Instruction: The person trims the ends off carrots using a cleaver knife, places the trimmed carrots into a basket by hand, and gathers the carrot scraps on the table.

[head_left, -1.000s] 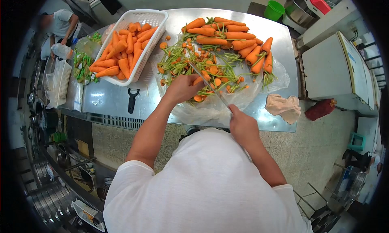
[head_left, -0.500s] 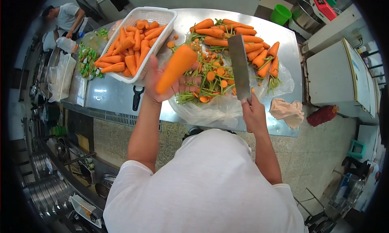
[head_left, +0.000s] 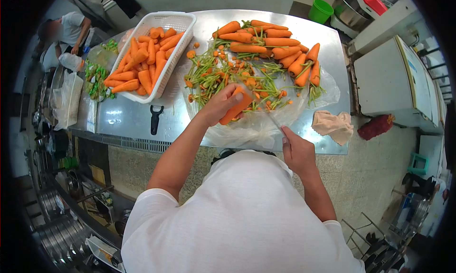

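Observation:
My left hand (head_left: 219,105) is wrapped round a thick carrot (head_left: 236,107) over the front of a heap of green stems and cut carrot tops (head_left: 213,76). In my right hand (head_left: 299,152) is the handle of a cleaver (head_left: 273,120), its blade seen nearly edge-on and angled toward the carrot's upper end. Beneath both hands, a clear plastic sheet (head_left: 237,135) spreads under the trimmings. Whole carrots (head_left: 280,52) with stubs of stem lie piled behind. A black peeler (head_left: 155,120) rests on the metal table to the left.
A white basket (head_left: 166,85) of carrots stands at the table's left. A beige cloth (head_left: 332,126) lies at the right front corner. Bagged green items (head_left: 97,73) and another person (head_left: 73,28) are at far left. A green bucket (head_left: 321,11) stands beyond the table.
The carrot, lying across my spread left hand before, is now gripped and has moved right toward the cleaver. The cleaver has tilted from upright and broadside to low and nearly edge-on.

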The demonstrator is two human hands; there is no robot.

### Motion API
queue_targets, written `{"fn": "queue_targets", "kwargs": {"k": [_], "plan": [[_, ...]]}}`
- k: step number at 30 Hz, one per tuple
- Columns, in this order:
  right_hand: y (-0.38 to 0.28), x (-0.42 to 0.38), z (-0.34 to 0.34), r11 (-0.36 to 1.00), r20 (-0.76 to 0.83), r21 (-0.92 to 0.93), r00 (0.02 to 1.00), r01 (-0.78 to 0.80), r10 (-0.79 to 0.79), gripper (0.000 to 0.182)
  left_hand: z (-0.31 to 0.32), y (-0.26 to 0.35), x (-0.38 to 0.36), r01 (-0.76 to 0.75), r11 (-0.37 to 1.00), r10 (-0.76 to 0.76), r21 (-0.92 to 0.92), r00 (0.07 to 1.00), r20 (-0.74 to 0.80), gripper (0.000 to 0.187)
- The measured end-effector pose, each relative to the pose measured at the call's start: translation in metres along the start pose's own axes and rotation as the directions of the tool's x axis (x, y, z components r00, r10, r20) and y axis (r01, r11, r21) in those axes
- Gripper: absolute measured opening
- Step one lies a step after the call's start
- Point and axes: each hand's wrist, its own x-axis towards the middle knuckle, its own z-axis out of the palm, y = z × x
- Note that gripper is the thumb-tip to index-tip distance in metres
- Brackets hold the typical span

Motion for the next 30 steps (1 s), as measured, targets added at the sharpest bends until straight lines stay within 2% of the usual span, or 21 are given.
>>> {"fn": "queue_targets", "kwargs": {"k": [1,2,4,5,7,11,13,17,19,21,23,24,25,26,27,28,29,30], "plan": [[0.002,-0.002,-0.001,0.995,0.016,-0.077,0.998,0.061,-0.060,0.046,0.004,0.005,0.000,0.062,0.989,-0.059,0.132,0.998,-0.027,0.059],[0.004,-0.004,-0.002,0.995,0.015,-0.078,0.998,0.055,-0.054,0.046,0.009,0.008,-0.001,0.065,0.989,-0.062,0.132,0.998,-0.022,0.059],[0.006,-0.009,-0.004,0.991,0.055,-0.117,0.997,0.064,-0.058,0.052,0.018,0.013,-0.004,0.059,0.954,-0.009,0.294,0.985,-0.170,0.047],[0.006,-0.010,-0.005,0.991,0.051,-0.117,0.997,0.061,-0.055,0.052,0.016,0.013,-0.004,0.060,0.953,-0.010,0.298,0.986,-0.167,0.047],[0.004,-0.015,-0.008,0.983,0.116,-0.168,0.992,0.068,-0.049,0.052,0.009,0.011,-0.006,0.035,0.792,0.097,0.610,0.978,-0.182,0.040],[-0.010,-0.012,-0.010,0.989,0.165,-0.147,0.986,0.013,0.011,0.043,0.007,0.010,-0.008,0.022,0.732,0.129,0.681,0.977,-0.169,0.038],[-0.027,-0.002,-0.003,0.978,0.263,-0.155,0.948,-0.139,0.177,0.039,0.009,0.007,-0.010,-0.019,0.674,0.255,0.738,0.944,-0.209,0.039],[-0.046,0.048,0.024,0.971,0.299,-0.119,0.925,-0.206,0.233,0.034,0.007,0.009,-0.015,0.051,0.574,0.359,0.817,0.881,-0.308,0.044],[-0.044,0.068,0.049,0.987,0.236,-0.055,0.959,-0.150,0.159,0.029,0.012,0.009,-0.024,-0.007,0.380,0.578,0.925,0.783,-0.232,0.052],[-0.016,0.086,0.076,0.982,0.260,-0.031,0.947,-0.188,0.190,0.030,0.020,0.017,-0.031,-0.074,0.398,0.606,0.914,0.769,-0.201,0.054],[-0.006,0.095,0.076,0.977,0.275,-0.020,0.938,-0.213,0.210,0.030,0.013,0.032,-0.030,-0.084,0.407,0.706,0.910,0.661,-0.255,0.053],[-0.007,0.089,0.067,0.955,0.300,0.106,0.924,-0.278,0.236,0.030,-0.016,0.036,-0.030,-0.064,0.435,0.715,0.898,0.631,-0.302,0.051],[-0.006,0.078,0.059,0.910,0.330,0.224,0.906,-0.349,0.267,0.030,-0.042,0.048,-0.034,0.020,0.433,0.736,0.901,0.569,-0.366,0.052],[0.000,0.067,0.054,0.907,0.323,0.210,0.901,-0.365,0.288,0.030,-0.061,0.071,-0.041,0.074,0.487,0.689,0.870,0.579,-0.435,0.057],[0.006,0.056,0.052,0.835,0.328,0.319,0.879,-0.448,0.347,0.030,-0.083,0.086,-0.046,0.317,0.352,0.743,0.881,0.478,-0.469,0.058],[0.009,0.047,0.050,0.741,0.338,0.430,0.853,-0.516,0.398,0.029,-0.123,0.086,-0.044,0.448,0.168,0.820,0.878,0.431,-0.377,0.054],[0.010,0.039,0.046,0.735,0.327,0.435,0.852,-0.520,0.408,0.029,-0.122,0.090,-0.034,0.436,0.159,0.821,0.886,0.440,-0.364,0.054],[0.011,0.031,0.039,0.629,0.308,0.532,0.821,-0.567,0.480,0.030,-0.118,0.094,-0.027,0.397,-0.027,0.892,0.917,0.423,-0.157,0.051]]}}
